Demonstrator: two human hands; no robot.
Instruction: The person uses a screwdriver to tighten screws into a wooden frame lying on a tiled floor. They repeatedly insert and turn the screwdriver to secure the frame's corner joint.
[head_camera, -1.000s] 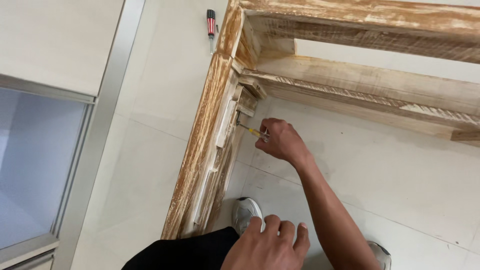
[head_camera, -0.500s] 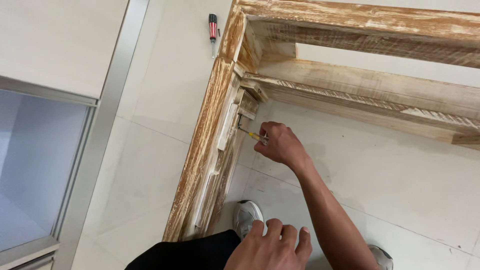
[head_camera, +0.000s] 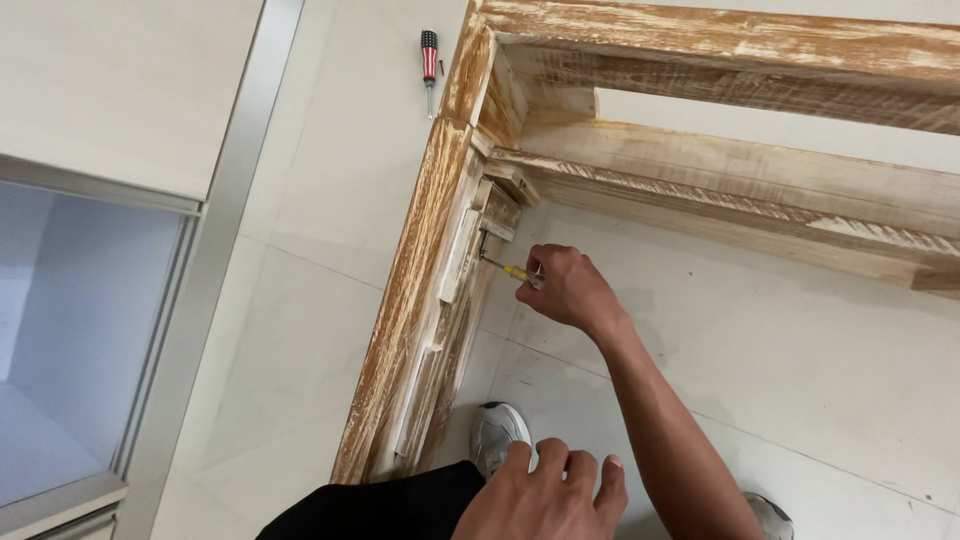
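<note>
Gripping a small yellow-handled screwdriver (head_camera: 508, 270), the right hand (head_camera: 568, 290) sits near the centre of the view, fingers curled tight round the handle. The tool's tip points toward 9 o'clock and meets a dark metal fitting (head_camera: 484, 245) on the inner face of the distressed wooden frame (head_camera: 405, 330). That frame, whitewashed and worn, runs from 7 o'clock up to 12 o'clock, then across toward 3 o'clock. The left hand (head_camera: 545, 495) rests at 6 o'clock on the person's dark trouser knee (head_camera: 385, 510), fingers loosely spread, holding nothing. Beside it a grey-white shoe (head_camera: 497, 432) stands on the pale tiled floor (head_camera: 780, 370). A second screwdriver (head_camera: 430, 62) with a red patterned handle lies on the tiles at 12 o'clock, just outside the frame's corner.
</note>
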